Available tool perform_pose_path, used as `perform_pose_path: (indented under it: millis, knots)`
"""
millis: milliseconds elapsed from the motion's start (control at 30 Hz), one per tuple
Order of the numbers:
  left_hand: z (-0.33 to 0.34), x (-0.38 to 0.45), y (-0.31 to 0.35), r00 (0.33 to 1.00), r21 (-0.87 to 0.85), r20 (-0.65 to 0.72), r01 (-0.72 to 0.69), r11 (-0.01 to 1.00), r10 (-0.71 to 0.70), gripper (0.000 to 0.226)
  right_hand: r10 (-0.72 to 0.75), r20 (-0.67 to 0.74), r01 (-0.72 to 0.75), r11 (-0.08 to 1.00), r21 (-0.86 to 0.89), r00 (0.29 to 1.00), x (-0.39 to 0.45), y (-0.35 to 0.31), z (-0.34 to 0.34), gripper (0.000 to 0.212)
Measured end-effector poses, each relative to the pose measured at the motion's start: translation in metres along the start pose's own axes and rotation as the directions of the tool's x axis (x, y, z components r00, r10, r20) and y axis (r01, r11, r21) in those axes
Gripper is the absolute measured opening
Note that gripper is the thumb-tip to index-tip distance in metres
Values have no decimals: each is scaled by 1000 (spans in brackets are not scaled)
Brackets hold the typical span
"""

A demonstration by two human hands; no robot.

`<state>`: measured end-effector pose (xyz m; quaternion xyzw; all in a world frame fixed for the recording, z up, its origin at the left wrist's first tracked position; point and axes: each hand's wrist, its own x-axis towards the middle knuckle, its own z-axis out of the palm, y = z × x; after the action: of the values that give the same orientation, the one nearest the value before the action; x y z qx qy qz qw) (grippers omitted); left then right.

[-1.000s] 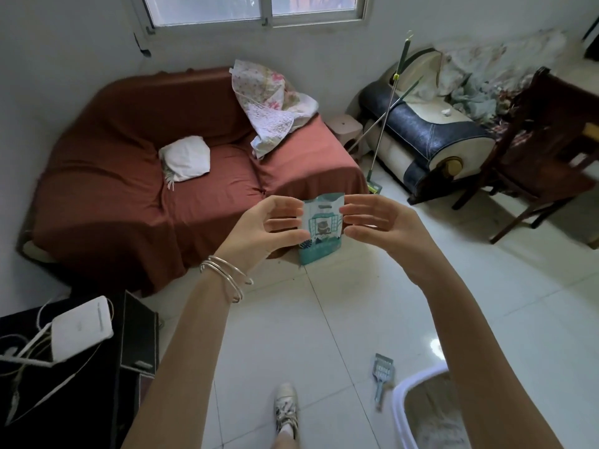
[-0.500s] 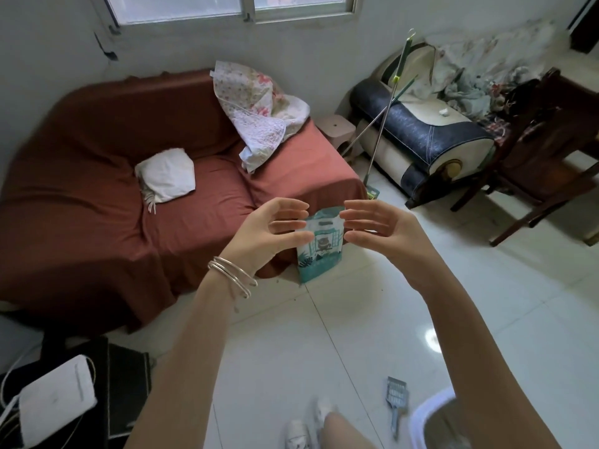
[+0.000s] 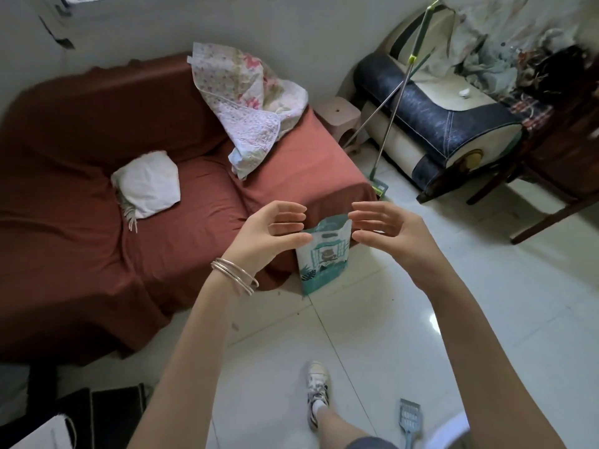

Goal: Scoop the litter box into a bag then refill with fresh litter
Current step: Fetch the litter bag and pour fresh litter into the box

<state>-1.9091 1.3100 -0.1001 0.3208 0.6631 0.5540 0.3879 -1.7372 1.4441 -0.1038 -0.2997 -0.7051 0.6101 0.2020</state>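
A teal and white litter bag [image 3: 325, 257] stands upright on the floor tiles against the front of the red sofa. I hold both arms out toward it. My left hand [image 3: 270, 233], with bangles on the wrist, hovers at the bag's upper left with its fingers apart. At the bag's upper right, my right hand [image 3: 387, 233] is likewise spread. Neither hand grips the bag. A grey-blue litter scoop [image 3: 409, 420] lies on the floor at the bottom right, beside the white rim of the litter box [image 3: 451, 431], which is mostly out of frame.
The red sofa [image 3: 97, 222] fills the left, with a white cushion and a floral quilt on it. A pink stool [image 3: 338, 116], a broom [image 3: 393, 102], a navy and cream armchair and a wooden chair stand at the right. My shoe [image 3: 318, 388] is on the tiles.
My view has moved closer to the bag and tilted down. My hands have spread slightly wider apart around it. My foot has stepped forward.
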Motion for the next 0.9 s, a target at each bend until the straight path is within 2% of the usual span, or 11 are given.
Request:
perform_pose_path:
  millis: [233, 400, 700, 900]
  knots:
    - [-10, 97, -20, 996, -3, 13, 89, 996, -89, 40, 62, -28, -64, 996, -55, 998, 88, 30, -13, 38]
    - [-17, 160, -39, 989, 12, 50, 135, 991, -136, 40, 113, -52, -114, 993, -13, 992, 141, 54, -9, 36]
    - [-39, 265, -77, 963, 45, 178, 198, 979, -203, 39, 220, -212, -222, 975, 12, 952, 220, 88, -3, 34]
    - [-43, 322, -115, 940, 97, 227, 238, 966, -254, 36, 303, -264, -296, 953, 67, 916, 262, 124, 7, 32]
